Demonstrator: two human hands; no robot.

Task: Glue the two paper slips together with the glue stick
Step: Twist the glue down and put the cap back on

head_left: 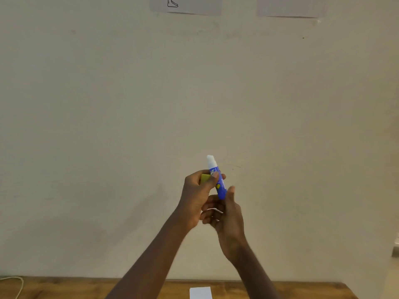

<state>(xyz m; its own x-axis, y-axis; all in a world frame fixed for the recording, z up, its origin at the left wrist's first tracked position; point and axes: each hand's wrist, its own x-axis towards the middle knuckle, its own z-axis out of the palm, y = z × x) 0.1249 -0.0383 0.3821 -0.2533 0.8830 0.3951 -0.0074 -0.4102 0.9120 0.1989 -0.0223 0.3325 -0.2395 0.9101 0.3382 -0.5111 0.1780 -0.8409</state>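
Observation:
Both hands are raised in front of the wall. A blue glue stick (220,184) points upward, its white tip uncovered. My right hand (228,216) grips its lower end, and a bit of white paper (216,210) shows between that hand's fingers. My left hand (194,199) holds a yellow cap (204,178) in its fingers, with the thumb resting on the stick's body. A white paper slip (200,292) lies on the wooden table (64,288) below the hands.
A white cable (18,284) loops on the table's left end. Two paper sheets hang high on the wall (185,6) (291,7). A grey object (395,249) pokes in at the right edge. The table's right corner ends near the lower right.

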